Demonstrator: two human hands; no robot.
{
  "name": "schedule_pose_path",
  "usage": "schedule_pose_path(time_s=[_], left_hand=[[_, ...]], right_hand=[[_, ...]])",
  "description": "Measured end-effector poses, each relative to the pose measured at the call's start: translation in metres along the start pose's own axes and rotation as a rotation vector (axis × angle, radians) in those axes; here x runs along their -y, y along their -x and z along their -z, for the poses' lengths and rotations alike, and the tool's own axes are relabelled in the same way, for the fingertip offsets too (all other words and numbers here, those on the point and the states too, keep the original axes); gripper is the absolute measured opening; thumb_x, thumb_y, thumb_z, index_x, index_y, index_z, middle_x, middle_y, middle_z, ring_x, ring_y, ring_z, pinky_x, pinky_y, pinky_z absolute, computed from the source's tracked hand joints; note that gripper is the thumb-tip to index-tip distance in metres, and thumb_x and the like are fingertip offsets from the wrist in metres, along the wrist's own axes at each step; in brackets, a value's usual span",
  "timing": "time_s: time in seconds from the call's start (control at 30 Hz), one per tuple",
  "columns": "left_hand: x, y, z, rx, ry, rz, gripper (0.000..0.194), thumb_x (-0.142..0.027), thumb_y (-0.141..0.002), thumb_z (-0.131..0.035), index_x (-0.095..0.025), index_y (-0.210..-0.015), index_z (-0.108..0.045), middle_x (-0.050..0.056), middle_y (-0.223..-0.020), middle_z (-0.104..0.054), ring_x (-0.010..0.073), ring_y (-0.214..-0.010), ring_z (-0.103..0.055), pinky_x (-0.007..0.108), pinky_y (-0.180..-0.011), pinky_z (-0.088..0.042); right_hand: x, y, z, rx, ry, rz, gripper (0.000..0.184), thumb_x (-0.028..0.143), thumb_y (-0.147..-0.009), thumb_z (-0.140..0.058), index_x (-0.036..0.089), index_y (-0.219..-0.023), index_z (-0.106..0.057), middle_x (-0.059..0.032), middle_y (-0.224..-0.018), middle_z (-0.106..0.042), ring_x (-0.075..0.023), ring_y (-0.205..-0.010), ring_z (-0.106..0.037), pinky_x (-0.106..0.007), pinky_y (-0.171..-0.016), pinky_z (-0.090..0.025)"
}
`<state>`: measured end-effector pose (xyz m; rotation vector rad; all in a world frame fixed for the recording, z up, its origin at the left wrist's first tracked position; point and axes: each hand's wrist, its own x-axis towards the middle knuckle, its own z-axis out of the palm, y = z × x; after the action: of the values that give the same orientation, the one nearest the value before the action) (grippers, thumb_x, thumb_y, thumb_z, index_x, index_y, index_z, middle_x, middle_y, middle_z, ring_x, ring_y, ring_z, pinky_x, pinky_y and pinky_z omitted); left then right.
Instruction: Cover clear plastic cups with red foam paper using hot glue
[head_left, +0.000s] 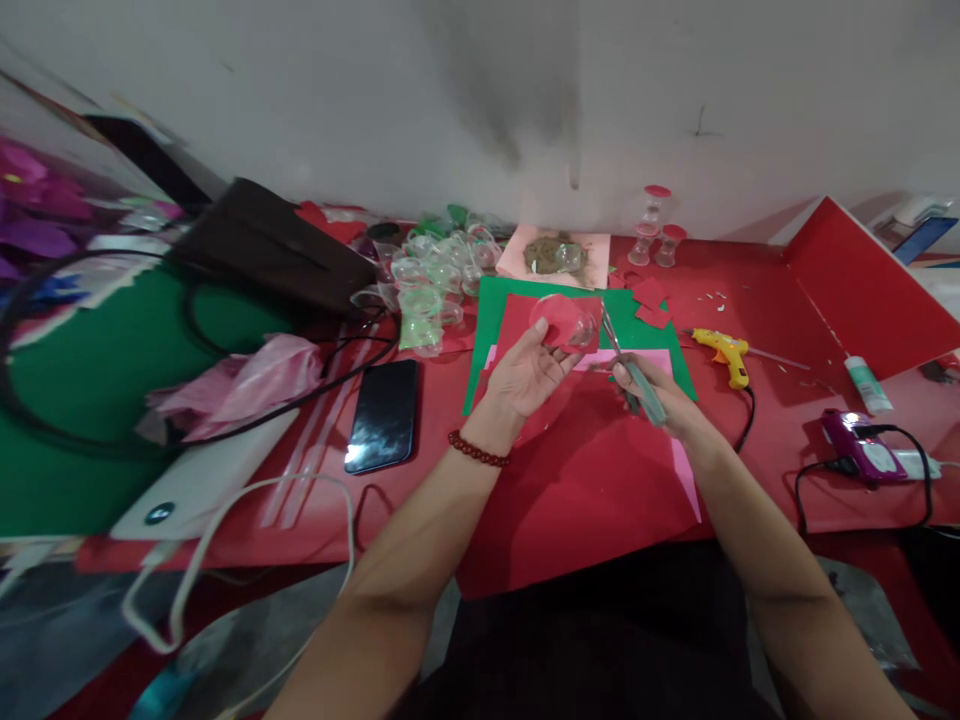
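Observation:
My left hand (527, 372) is raised palm-up above the red paper sheets (585, 480), its fingers pinching a clear plastic cup (576, 322) together with a small round piece of red paper (556, 325). A red bead bracelet (478, 450) circles that wrist. My right hand (651, 392) is closed round the handles of a pair of scissors (625, 362), whose blades point up-left toward the cup. Under both hands lie a green sheet (499, 300) and a pink sheet (684, 470).
A black phone (383, 415) lies left of the sheets, with several clear plastic cups (435, 275) behind it. A yellow glue gun (725, 352) and its cord lie to the right, then a purple device (859, 440) and a white tube (868, 383). Cables, a pink bag (247, 380) and a laptop (202, 475) crowd the left.

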<state>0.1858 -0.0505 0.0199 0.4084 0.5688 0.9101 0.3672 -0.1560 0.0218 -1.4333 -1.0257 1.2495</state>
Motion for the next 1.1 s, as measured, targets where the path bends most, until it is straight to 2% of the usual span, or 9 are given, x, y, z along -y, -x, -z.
schedule_pose_path(time_s=[0.23,0.43,0.67,0.9,1.1], left_hand=[[0.001,0.005,-0.005,-0.027,-0.022,0.008,0.01,-0.026,-0.095,-0.074,-0.02,-0.088,-0.069,0.007,-0.096,-0.082,0.021,-0.09,-0.082,0.036,-0.095,-0.067],[0.004,0.001,-0.003,0.008,-0.007,-0.018,0.011,-0.028,-0.094,-0.075,-0.02,-0.089,-0.07,0.006,-0.094,-0.083,0.0196,-0.09,-0.082,0.033,-0.095,-0.065],[0.003,0.001,-0.002,0.027,0.017,-0.009,0.019,-0.032,-0.096,-0.076,-0.022,-0.083,-0.067,0.006,-0.094,-0.082,0.0196,-0.09,-0.081,0.033,-0.091,-0.065],[0.003,-0.002,0.0,0.021,0.021,-0.007,0.019,-0.035,-0.097,-0.077,-0.021,-0.088,-0.068,0.005,-0.087,-0.08,0.0178,-0.082,-0.08,0.031,-0.086,-0.065],[0.001,-0.002,0.001,0.038,0.011,-0.014,0.019,-0.035,-0.097,-0.075,-0.022,-0.086,-0.068,0.006,-0.09,-0.082,0.0205,-0.085,-0.081,0.032,-0.083,-0.065]], right_hand=[[-0.004,-0.003,-0.002,0.047,-0.039,-0.029,0.07,0.076,-0.064,-0.091,0.024,-0.104,-0.067,0.0071,-0.066,-0.056,-0.0108,-0.059,-0.053,-0.023,-0.052,-0.046],[-0.01,-0.005,-0.003,0.045,-0.05,-0.04,0.07,0.077,-0.064,-0.091,0.024,-0.104,-0.066,0.0073,-0.063,-0.057,-0.0111,-0.055,-0.055,-0.023,-0.05,-0.044],[-0.011,-0.005,-0.007,-0.004,-0.034,-0.004,0.074,0.082,-0.06,-0.089,0.026,-0.1,-0.064,0.0089,-0.061,-0.053,-0.0096,-0.05,-0.05,-0.023,-0.045,-0.041],[-0.012,-0.006,-0.004,-0.005,0.025,0.0,0.072,0.085,-0.064,-0.085,0.026,-0.101,-0.066,0.0097,-0.055,-0.05,-0.0097,-0.045,-0.047,-0.023,-0.041,-0.036],[-0.01,-0.003,-0.003,-0.011,0.039,0.021,0.068,0.081,-0.069,-0.083,0.024,-0.104,-0.069,0.0096,-0.058,-0.049,-0.0093,-0.046,-0.047,-0.023,-0.042,-0.035]])
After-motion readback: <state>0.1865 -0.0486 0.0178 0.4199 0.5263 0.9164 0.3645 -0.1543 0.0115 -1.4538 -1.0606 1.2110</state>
